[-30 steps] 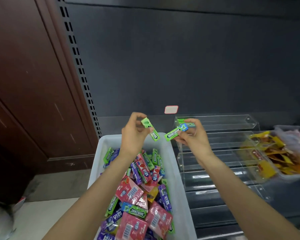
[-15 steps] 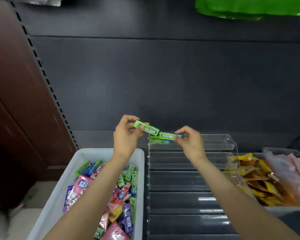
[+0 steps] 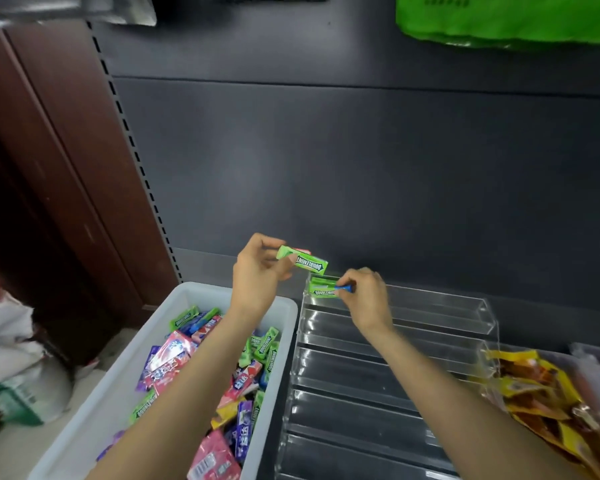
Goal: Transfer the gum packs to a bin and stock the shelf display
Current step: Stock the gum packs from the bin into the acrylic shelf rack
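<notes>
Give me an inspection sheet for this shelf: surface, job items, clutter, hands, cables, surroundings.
Surface: dark shelf carrying the display and bins.
Job's things: white bin full of mixed gum packs; clear tiered display, green packs at the left end of its top tier, lower tiers unfilled.
Clutter: tray of yellow snack packets to the right of the display; white bags on the floor to the left.
Hands: left hand holds a green Doublemint pack above the bin's far edge; right hand pinches a pack at the top tier.
Cables: nothing seen.
Surroundings: dark back panel, brown wood panel, green basket above.
</notes>
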`<act>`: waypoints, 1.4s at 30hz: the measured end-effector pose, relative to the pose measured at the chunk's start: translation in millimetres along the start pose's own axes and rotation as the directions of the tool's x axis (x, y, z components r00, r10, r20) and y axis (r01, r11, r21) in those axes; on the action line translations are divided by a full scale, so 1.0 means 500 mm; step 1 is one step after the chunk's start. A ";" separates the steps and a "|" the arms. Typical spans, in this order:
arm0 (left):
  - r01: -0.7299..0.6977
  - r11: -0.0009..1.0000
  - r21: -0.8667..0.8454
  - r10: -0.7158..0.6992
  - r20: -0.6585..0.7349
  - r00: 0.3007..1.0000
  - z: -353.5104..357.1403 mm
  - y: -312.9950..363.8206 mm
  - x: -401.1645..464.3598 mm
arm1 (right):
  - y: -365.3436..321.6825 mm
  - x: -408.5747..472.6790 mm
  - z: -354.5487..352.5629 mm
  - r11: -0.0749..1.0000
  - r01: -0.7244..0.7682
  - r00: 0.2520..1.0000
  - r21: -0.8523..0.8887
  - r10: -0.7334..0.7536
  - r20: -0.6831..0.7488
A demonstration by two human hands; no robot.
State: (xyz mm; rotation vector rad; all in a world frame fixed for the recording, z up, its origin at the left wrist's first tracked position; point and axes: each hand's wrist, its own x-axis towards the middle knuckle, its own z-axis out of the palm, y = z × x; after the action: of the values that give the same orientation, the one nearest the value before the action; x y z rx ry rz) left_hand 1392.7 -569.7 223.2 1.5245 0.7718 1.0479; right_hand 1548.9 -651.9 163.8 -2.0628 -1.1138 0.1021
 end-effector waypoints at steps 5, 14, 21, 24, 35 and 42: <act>0.002 1.000 -0.010 -0.002 0.016 1.000 -0.006 0.008 0.007 | -0.008 0.016 -0.003 0.998 0.002 0.998 -0.068 0.002 0.059; -0.003 1.000 0.003 0.003 0.037 0.999 -0.015 0.007 0.007 | -0.031 0.019 -0.017 0.946 0.029 0.981 -0.324 0.036 0.191; -0.123 0.966 0.228 0.081 0.187 0.979 -0.005 0.016 0.009 | -0.090 -0.007 -0.097 0.968 0.030 0.981 0.249 -0.077 0.179; -0.188 0.941 0.282 0.105 0.283 0.953 0.014 0.032 0.015 | -0.108 -0.009 -0.111 0.916 0.037 0.945 0.399 -0.162 0.285; 0.023 0.913 0.408 -0.130 0.237 0.963 0.006 -0.057 0.015 | -0.036 -0.001 -0.081 0.958 -0.042 0.997 0.283 0.056 -0.044; 0.078 0.872 0.484 -0.283 0.367 0.886 0.018 -0.096 0.019 | -0.019 -0.009 -0.030 0.990 -0.051 0.999 0.130 0.051 0.005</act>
State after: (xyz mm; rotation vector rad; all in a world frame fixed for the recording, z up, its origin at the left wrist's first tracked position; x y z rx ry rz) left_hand 1407.5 -554.6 178.0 1.9491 0.8648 0.3619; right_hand 1545.7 -661.1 179.4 -1.9753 -1.0281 0.1973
